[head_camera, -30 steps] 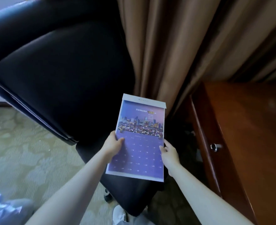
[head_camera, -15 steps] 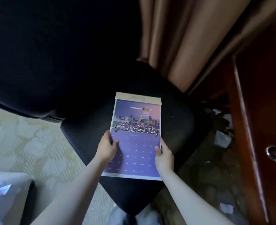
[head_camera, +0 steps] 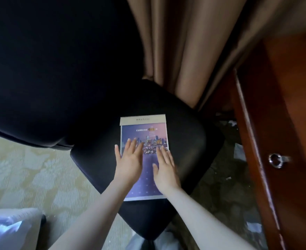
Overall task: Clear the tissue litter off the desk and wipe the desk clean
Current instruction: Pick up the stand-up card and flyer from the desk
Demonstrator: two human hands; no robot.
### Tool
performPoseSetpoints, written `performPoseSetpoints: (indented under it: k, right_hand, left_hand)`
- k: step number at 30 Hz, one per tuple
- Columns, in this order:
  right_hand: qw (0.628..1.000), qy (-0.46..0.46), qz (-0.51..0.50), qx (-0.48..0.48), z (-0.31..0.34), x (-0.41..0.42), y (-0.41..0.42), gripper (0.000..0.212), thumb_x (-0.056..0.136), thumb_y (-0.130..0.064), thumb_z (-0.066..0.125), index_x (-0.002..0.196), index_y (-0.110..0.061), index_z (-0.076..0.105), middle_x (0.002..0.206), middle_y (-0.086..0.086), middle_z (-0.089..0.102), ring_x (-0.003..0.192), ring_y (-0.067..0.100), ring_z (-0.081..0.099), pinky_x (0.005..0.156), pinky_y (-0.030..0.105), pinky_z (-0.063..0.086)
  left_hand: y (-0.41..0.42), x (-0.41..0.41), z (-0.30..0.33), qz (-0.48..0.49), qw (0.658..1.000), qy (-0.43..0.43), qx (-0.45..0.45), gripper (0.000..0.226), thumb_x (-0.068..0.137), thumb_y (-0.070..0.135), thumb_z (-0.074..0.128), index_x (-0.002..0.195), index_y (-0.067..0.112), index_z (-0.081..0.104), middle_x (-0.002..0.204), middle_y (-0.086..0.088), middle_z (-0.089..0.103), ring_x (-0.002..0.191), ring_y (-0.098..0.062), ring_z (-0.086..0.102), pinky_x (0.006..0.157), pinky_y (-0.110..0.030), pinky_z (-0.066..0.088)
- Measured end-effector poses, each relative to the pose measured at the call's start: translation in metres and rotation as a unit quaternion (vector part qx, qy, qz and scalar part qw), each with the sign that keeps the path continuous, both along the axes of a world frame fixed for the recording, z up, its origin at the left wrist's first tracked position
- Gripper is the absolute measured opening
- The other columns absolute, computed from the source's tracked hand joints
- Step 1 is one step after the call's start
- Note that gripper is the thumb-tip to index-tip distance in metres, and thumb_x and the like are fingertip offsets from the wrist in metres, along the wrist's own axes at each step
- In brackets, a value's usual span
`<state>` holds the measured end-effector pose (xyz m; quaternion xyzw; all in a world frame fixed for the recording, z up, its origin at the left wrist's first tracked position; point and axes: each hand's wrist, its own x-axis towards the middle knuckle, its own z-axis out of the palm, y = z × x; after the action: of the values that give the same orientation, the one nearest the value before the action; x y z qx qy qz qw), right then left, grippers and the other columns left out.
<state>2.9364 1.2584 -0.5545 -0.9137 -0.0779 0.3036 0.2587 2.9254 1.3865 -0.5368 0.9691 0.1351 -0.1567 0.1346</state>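
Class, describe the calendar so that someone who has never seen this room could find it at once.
Start at the black chair seat beside the brown curtain. The calendar lies flat on it, with the left hand and right hand laid open over it. It is the only purple sheet there, with a city skyline picture and a pale top strip.

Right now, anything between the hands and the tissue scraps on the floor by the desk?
Yes. Both hands, left hand and right hand, lie flat on the calendar on the chair seat. The tissue scraps lie on the floor past the seat's right edge, beside the desk; the seat corner stands between.
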Motion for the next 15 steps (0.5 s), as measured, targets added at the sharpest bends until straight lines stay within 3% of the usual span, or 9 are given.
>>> performPoseSetpoints:
  k: [4,7,12,15]
  right_hand:
    - [0.999,-0.033,0.005,-0.025,0.044,0.002,-0.006,0.055,0.103,-0.025,0.029,0.151,-0.026,0.003,0.159,-0.01,-0.009,0.146,0.012,-0.006,0.117,0.034,0.003]
    - [0.998,-0.05,-0.02,-0.042,0.079,0.007,-0.016,0.053,0.103,-0.027,0.027,0.152,-0.026,0.006,0.159,-0.009,-0.005,0.147,0.013,-0.006,0.118,0.036,0.002]
    - [0.989,-0.103,-0.08,-0.062,0.137,0.012,-0.039,0.052,0.103,-0.03,0.028,0.152,-0.026,0.011,0.159,-0.008,0.0,0.147,0.015,-0.002,0.118,0.039,0.006]
    - [0.981,-0.137,-0.115,-0.07,0.168,0.012,-0.06,0.051,0.103,-0.029,0.027,0.151,-0.027,0.011,0.159,-0.009,0.001,0.147,0.015,0.0,0.118,0.039,0.006]
  left_hand:
    - [-0.003,0.014,0.043,-0.066,0.997,0.015,0.045,0.051,0.103,0.025,0.02,0.151,0.021,0.005,0.159,0.0,-0.003,0.146,-0.019,-0.011,0.113,-0.051,-0.012]
    - [-0.001,0.021,0.073,-0.1,0.993,0.012,0.059,0.05,0.103,0.028,0.019,0.15,0.017,0.008,0.159,0.0,0.002,0.146,-0.019,-0.009,0.114,-0.051,-0.009]
    - [-0.008,0.038,0.133,-0.149,0.987,-0.038,0.05,0.042,0.097,0.008,0.037,0.138,0.016,0.038,0.157,-0.001,0.016,0.147,-0.017,0.0,0.115,-0.051,-0.005]
    - [-0.026,0.051,0.161,-0.182,0.981,-0.067,0.024,0.041,0.089,0.001,0.046,0.127,0.018,0.051,0.143,0.002,0.04,0.145,-0.012,0.014,0.115,-0.049,-0.006]
